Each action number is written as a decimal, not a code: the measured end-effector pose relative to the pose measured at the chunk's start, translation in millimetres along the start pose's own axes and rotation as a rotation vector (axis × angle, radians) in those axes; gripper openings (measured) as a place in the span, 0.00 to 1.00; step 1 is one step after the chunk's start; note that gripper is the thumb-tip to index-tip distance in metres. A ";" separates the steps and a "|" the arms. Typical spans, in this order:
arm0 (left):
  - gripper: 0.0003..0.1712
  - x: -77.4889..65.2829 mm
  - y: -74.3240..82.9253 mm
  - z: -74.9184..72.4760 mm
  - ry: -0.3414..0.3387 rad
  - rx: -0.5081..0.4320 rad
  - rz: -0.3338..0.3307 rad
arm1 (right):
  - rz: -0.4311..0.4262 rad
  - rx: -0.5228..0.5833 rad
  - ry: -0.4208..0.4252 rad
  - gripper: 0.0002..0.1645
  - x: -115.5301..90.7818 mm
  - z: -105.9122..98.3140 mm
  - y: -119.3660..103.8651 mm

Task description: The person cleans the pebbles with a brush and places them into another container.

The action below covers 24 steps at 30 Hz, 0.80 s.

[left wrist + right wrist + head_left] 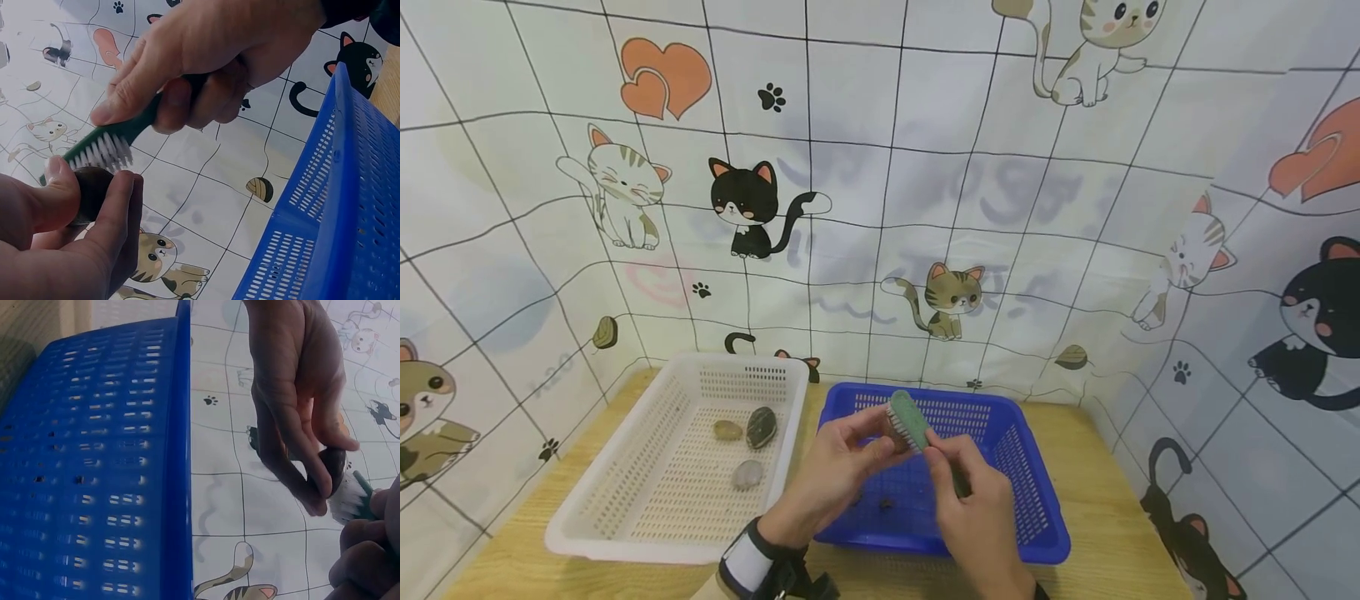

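My left hand (831,467) holds a dark, smooth stone (92,195) between thumb and fingers, above the blue basket (1045,500). Its top side faces the brush; the fingers cover much of the rest. With my right hand (977,508) I grip a green brush (912,419) by its handle. The white bristles (103,152) point at the stone and meet its upper edge in the left wrist view. In the right wrist view, the bristle tips lie right beside the stone's lower end.
Left of the blue basket stands a white basket (567,533) with a yellowish stone (727,430), a dark grey-green stone (762,427) and a pale stone (747,476). Small dark bits (886,503) lie in the blue basket. A cat-patterned sheet (857,192) rises behind the wooden table (1105,517).
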<state>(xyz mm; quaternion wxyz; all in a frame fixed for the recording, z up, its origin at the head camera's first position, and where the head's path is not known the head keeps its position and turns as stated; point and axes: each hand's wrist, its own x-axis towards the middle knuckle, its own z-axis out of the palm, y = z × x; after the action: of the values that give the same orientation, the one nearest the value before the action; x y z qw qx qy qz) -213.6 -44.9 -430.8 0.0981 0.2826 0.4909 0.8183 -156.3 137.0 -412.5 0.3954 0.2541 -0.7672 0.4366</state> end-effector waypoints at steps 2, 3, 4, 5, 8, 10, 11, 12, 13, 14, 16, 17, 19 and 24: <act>0.26 0.1 1.2 0.0 0.009 -0.017 0.017 | 0.003 -0.011 0.006 0.10 0.6 -1.1 3.4; 0.25 0.3 2.3 -0.2 0.017 -0.022 0.024 | 0.009 -0.009 0.002 0.10 -0.8 -0.9 8.0; 0.25 0.3 3.4 -0.7 0.032 -0.026 0.029 | 0.015 -0.011 -0.004 0.09 -2.6 -0.4 13.0; 0.24 0.5 4.5 -1.7 0.046 -0.033 0.032 | 0.019 -0.012 -0.011 0.09 -4.6 0.3 17.8; 0.22 0.3 7.6 -5.2 0.096 -0.029 0.038 | 0.049 -0.006 -0.042 0.07 -11.9 4.3 30.5; 0.22 0.3 8.4 -7.2 0.126 -0.017 0.034 | 0.054 0.000 -0.055 0.07 -15.0 6.6 33.7; 0.21 0.5 8.1 -7.9 0.134 -0.006 0.035 | 0.044 0.006 -0.054 0.07 -15.4 7.1 32.8; 0.21 0.7 7.3 -8.1 0.142 0.008 0.036 | 0.032 0.015 -0.052 0.08 -15.3 7.5 31.1; 0.21 0.9 6.3 -8.2 0.147 0.020 0.032 | 0.013 0.021 -0.046 0.09 -14.6 7.7 28.8; 0.21 1.0 5.1 -8.0 0.150 0.040 0.026 | -0.006 0.029 -0.039 0.10 -13.4 7.6 25.7; 0.21 1.2 2.3 -7.0 0.147 0.095 0.006 | -0.042 0.038 -0.026 0.11 -10.0 6.4 18.3; 0.20 1.3 0.9 -6.3 0.141 0.119 -0.003 | -0.055 0.041 -0.023 0.12 -8.0 5.4 14.7; 0.20 0.9 -0.8 -4.9 0.124 0.149 -0.023 | -0.066 0.038 -0.016 0.12 -3.9 3.3 8.8; 0.20 -0.9 1.2 -2.5 0.080 0.129 -0.033 | -0.042 0.021 0.003 0.09 2.8 -1.3 8.0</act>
<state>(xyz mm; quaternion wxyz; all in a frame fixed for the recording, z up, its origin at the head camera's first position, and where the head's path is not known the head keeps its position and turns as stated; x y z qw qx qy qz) -214.2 -47.7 -431.0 0.0736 0.2471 0.5506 0.7939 -163.2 141.9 -413.5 0.4027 0.2737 -0.7565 0.4366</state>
